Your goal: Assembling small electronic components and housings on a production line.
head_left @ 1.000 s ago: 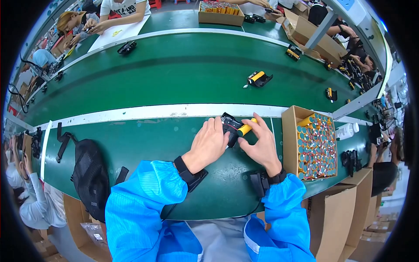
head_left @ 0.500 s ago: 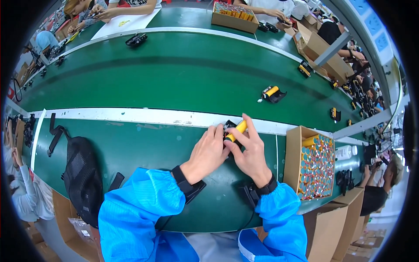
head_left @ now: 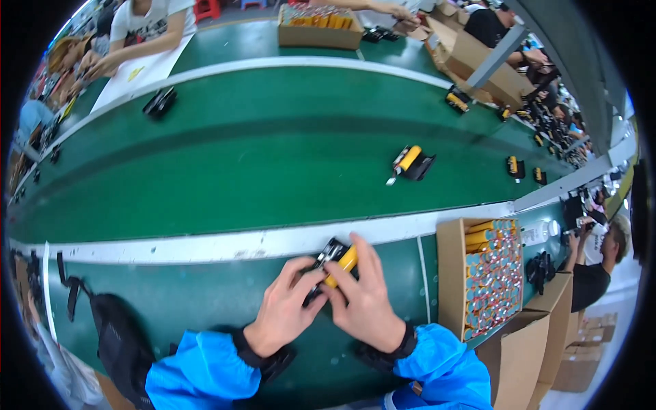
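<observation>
Both hands meet over the green bench, working on one small assembly. My left hand point(head_left: 285, 304) is closed on a black plastic casing point(head_left: 333, 249), its fingertips along the casing's left side. My right hand point(head_left: 367, 301) pinches a yellow cylindrical battery point(head_left: 346, 262) between thumb and fingers. The battery lies tilted against the casing, and the fingers hide much of where the two meet; I cannot tell how far it is seated. Blue sleeves and black wrist bands cover my forearms.
To the right stands an open cardboard box point(head_left: 451, 273) packed with batteries. A black mesh bag point(head_left: 123, 335) lies at the left. Beyond the white rail point(head_left: 273, 240), a green belt carries a casing with a yellow battery point(head_left: 411, 162) and a black casing point(head_left: 160, 103). Other people work across it.
My view has tilted and shifted, so the bench and hands sit lower in the picture. The battery has come down closer against the casing. Pieces on the belt appear farther left.
</observation>
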Motion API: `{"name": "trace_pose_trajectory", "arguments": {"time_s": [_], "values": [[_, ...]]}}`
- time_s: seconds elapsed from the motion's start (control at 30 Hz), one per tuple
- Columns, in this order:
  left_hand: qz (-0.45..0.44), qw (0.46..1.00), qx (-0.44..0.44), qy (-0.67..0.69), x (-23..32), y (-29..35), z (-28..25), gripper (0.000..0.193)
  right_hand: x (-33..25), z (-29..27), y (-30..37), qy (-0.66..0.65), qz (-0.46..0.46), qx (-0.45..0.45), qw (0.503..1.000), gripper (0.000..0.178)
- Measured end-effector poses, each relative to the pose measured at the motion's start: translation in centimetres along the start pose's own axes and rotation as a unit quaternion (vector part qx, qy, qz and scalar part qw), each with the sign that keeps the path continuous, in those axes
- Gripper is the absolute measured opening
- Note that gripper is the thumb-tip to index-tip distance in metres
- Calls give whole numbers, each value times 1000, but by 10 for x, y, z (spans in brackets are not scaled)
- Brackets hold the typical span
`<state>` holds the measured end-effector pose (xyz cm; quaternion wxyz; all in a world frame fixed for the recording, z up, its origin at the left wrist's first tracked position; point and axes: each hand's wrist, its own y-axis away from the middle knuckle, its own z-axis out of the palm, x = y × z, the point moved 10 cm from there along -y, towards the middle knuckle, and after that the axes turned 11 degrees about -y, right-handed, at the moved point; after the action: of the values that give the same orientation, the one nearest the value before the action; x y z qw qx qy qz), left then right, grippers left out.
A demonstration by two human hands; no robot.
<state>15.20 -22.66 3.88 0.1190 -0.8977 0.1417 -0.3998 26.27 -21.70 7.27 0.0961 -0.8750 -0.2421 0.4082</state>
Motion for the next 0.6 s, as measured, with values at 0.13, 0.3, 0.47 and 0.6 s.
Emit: {"name": "trace_pose_trajectory", "arguments": {"time_s": [0.13,0.3,0.47,0.6], "values": [[-1,1000,5,-18,-1,-1,-2,41,5,3,0,-15,7,7,1000,42],[10,997,18,-73,3,9,-11,38,14,7,8,-146,65,36,986,44],[28,995,43,-84,6,4,-14,39,15,4,3,-117,39,24,992,43],[10,996,33,-83,4,6,-14,39,6,6,1,-74,18,-2,997,41]]}}
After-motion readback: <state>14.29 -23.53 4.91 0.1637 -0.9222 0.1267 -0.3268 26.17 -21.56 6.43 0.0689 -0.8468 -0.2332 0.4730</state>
